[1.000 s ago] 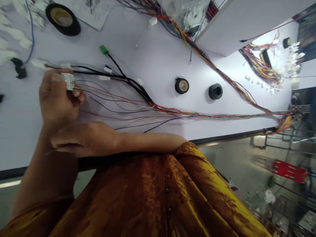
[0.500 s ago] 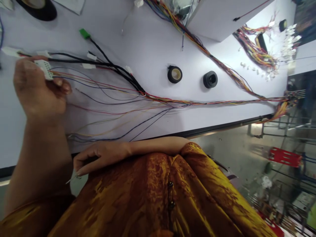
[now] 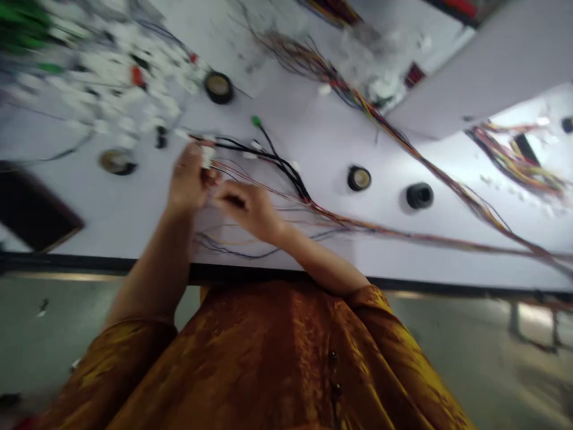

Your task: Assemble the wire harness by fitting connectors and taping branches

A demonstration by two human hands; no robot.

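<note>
My left hand pinches a small white multi-pin connector at the end of a wire harness. My right hand sits just beside it, fingers curled over the thin coloured wires, but blur hides any grip. The harness has black sheathed wires and loose red, blue and yellow strands. They run right into a long multicoloured bundle. A small green connector tips one black branch.
Black tape rolls and a black rubber ring stand on the white table. Blurred white connectors are heaped at far left, beside another tape roll. A dark flat board lies near the table's front edge.
The view has swung, showing more of the table's left side. My right hand has risen from near the table edge to beside my left hand. My left hand still holds the connector.
</note>
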